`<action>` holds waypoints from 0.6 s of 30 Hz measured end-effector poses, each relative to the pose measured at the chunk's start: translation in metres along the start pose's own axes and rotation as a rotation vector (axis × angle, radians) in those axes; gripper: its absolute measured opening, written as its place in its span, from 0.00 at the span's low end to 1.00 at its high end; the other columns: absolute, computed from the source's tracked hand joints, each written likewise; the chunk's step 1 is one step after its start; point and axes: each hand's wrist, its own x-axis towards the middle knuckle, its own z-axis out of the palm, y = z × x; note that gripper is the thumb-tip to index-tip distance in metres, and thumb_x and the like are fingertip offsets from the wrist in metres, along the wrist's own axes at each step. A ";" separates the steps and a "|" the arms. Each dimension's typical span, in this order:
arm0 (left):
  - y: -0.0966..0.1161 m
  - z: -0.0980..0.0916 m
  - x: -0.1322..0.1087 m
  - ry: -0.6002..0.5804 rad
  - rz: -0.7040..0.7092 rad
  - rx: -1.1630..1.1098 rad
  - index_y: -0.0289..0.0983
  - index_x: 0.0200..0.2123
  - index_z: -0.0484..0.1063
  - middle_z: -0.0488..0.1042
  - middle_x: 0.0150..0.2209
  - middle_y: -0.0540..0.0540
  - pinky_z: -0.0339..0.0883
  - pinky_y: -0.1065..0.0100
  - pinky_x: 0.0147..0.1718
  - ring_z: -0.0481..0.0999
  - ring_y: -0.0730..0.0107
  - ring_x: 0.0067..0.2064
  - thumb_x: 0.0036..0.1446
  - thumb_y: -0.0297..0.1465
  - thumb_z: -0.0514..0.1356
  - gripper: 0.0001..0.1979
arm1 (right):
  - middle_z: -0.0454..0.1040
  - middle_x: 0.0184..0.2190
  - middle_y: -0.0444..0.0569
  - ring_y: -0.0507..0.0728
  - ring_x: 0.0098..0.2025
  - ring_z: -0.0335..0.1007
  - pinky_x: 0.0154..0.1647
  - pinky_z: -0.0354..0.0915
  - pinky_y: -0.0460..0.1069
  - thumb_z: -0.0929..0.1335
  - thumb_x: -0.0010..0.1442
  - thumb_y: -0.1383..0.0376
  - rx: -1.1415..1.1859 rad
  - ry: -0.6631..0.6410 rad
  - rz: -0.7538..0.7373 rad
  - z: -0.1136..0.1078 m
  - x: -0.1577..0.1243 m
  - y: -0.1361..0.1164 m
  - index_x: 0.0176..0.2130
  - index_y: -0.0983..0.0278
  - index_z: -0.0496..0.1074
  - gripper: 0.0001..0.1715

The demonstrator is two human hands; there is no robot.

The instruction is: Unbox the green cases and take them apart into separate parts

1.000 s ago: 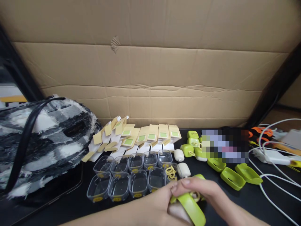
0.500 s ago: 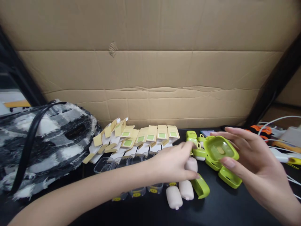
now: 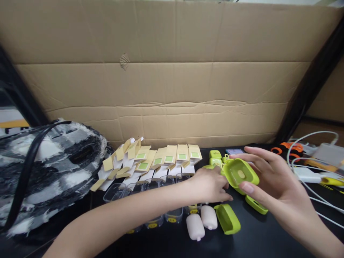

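My right hand (image 3: 279,190) holds a green open silicone case cover (image 3: 240,173) between thumb and fingers, its hollow side facing me. Close to its left, my left hand (image 3: 211,184) has its fingers curled downward; whatever they hold is hidden. Below the left hand lies a loose green cover half (image 3: 228,218), beside two pale rounded cases (image 3: 195,227). Another green piece (image 3: 256,205) sits under the held cover. Behind the left hand are small green cases (image 3: 215,157) with loops, partly covered by the fingers.
Folded cards with green windows (image 3: 169,157) stand in a row behind clear plastic boxes (image 3: 115,191) bearing yellow stickers. A shaggy checked bag (image 3: 53,172) is at left. White cables (image 3: 311,172), an orange toy (image 3: 287,148) and a phone (image 3: 234,151) lie to the right. Cardboard (image 3: 161,82) rises behind.
My left hand has come away from the loose green cover half and curled more. The right hand has shifted left with the open green cover. The camera view has moved slightly.
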 end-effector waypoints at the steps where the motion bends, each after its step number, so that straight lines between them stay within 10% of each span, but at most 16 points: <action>1: 0.002 -0.003 -0.003 0.015 0.003 0.007 0.39 0.38 0.71 0.73 0.38 0.44 0.66 0.61 0.34 0.74 0.55 0.37 0.53 0.36 0.61 0.10 | 0.73 0.48 0.49 0.58 0.47 0.74 0.44 0.74 0.49 0.71 0.57 0.65 -0.003 -0.006 0.006 0.000 0.000 0.001 0.55 0.51 0.61 0.29; 9: 0.026 -0.037 -0.069 0.253 -0.112 -0.088 0.37 0.39 0.64 0.73 0.37 0.44 0.65 0.67 0.35 0.73 0.66 0.37 0.66 0.31 0.46 0.09 | 0.73 0.50 0.47 0.58 0.53 0.71 0.48 0.73 0.49 0.69 0.60 0.61 -0.176 -0.013 -0.051 0.005 -0.002 0.007 0.50 0.51 0.65 0.19; 18: 0.019 -0.017 -0.103 0.285 -0.281 -0.707 0.36 0.37 0.74 0.76 0.35 0.47 0.65 0.68 0.37 0.73 0.69 0.35 0.59 0.29 0.55 0.08 | 0.65 0.56 0.49 0.58 0.59 0.64 0.56 0.66 0.47 0.70 0.57 0.67 -0.278 -0.260 -0.210 0.033 -0.034 0.016 0.57 0.52 0.58 0.31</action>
